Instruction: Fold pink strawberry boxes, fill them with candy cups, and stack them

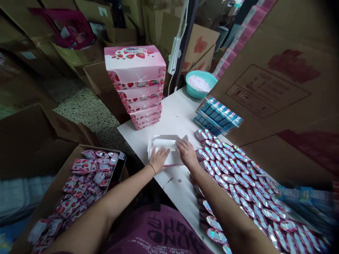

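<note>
A small white carton (169,144) lies on the white table in front of me, its inside facing up and flaps raised along the back and sides. My left hand (159,159) rests on its near left part with the fingers stretched out. At the right side, my right hand (186,152) has its fingers bent over the carton's side flap. Part of the near edge is hidden beneath my hands. Just behind the carton rises a stack of pink strawberry-print boxes (137,76).
Rows of shiny oval-topped packs (230,169) cover the table's right side. Behind them are blue packs (218,115), a turquoise bowl (194,92) of white pieces and a large cardboard carton (270,106). An open box (76,155) of strawberry-print packs stands at lower left.
</note>
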`<action>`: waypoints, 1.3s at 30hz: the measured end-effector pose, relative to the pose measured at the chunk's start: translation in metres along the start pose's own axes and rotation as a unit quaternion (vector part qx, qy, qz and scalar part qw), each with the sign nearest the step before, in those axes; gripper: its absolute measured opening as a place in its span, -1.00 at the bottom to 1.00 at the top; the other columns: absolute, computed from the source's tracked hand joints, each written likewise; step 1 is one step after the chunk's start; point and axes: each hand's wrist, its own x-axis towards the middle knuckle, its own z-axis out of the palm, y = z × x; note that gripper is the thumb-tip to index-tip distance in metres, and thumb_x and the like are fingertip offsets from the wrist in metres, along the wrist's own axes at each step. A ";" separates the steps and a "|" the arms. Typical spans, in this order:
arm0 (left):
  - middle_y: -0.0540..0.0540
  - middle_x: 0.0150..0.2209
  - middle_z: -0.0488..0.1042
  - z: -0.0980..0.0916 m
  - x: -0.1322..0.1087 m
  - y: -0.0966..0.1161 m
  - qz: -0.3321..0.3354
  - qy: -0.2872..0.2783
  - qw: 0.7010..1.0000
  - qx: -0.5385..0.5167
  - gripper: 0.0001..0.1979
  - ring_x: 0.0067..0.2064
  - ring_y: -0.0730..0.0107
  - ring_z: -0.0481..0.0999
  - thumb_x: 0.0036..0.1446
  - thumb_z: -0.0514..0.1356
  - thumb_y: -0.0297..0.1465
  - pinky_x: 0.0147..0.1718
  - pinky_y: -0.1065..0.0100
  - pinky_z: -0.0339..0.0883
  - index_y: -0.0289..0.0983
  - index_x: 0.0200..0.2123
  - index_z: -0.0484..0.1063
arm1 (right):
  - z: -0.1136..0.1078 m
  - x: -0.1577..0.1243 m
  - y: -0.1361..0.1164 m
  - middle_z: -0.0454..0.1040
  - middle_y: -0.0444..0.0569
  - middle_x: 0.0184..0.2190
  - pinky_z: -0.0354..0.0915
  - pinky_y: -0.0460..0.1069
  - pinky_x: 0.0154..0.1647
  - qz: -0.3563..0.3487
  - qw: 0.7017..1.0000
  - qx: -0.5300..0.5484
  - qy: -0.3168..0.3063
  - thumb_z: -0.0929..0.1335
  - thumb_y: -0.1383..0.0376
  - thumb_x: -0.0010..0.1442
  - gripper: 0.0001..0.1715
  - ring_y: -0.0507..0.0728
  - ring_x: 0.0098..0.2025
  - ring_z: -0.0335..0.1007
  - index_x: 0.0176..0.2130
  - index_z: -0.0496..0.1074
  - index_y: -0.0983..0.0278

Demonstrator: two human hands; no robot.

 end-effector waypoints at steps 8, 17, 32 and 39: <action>-0.26 0.03 0.29 0.013 0.016 -0.014 0.040 -0.059 0.996 -0.044 -0.21 0.02 0.05 0.25 -0.12 0.19 -0.25 0.13 -0.12 -0.30 -0.34 0.17 -0.01 | 0.015 -0.033 0.005 0.09 0.04 0.20 0.14 0.08 0.06 0.069 0.991 0.102 -0.042 0.13 0.34 0.14 -0.28 0.18 0.18 0.05 0.26 -0.17 0.29; -0.22 -0.02 0.30 0.012 0.010 -0.012 0.048 -0.049 0.997 -0.025 -0.23 -0.02 0.10 0.26 -0.14 0.23 -0.27 0.15 -0.10 -0.35 -0.34 0.14 0.03 | 0.043 -0.018 0.012 0.23 0.03 0.09 0.11 0.13 0.07 0.107 0.986 0.118 -0.047 0.20 0.24 0.15 -0.67 0.20 0.14 0.03 -0.10 0.38 0.20; -0.25 0.23 -0.02 -0.018 -0.039 -0.052 -0.197 0.268 0.907 -0.260 -0.40 0.21 0.20 0.07 0.20 -0.15 -0.20 0.12 0.18 0.07 -0.26 0.25 -0.24 | 0.060 0.003 0.046 0.46 -0.11 -0.47 0.31 -0.02 -0.34 0.200 0.889 0.404 -0.079 0.32 0.18 -0.02 -0.72 0.08 -0.41 0.36 -0.31 0.41 0.30; -0.37 0.24 -0.06 0.005 0.017 -0.035 -0.231 0.097 0.939 -0.234 0.01 0.23 -0.02 -0.03 -0.12 0.21 -0.05 0.13 0.03 0.00 -0.37 0.24 -0.26 | 0.068 0.003 0.030 0.47 -0.10 -0.38 0.29 -0.02 -0.24 0.190 0.904 0.378 -0.064 0.31 0.30 -0.01 -0.83 0.09 -0.30 0.38 -0.35 0.45 0.25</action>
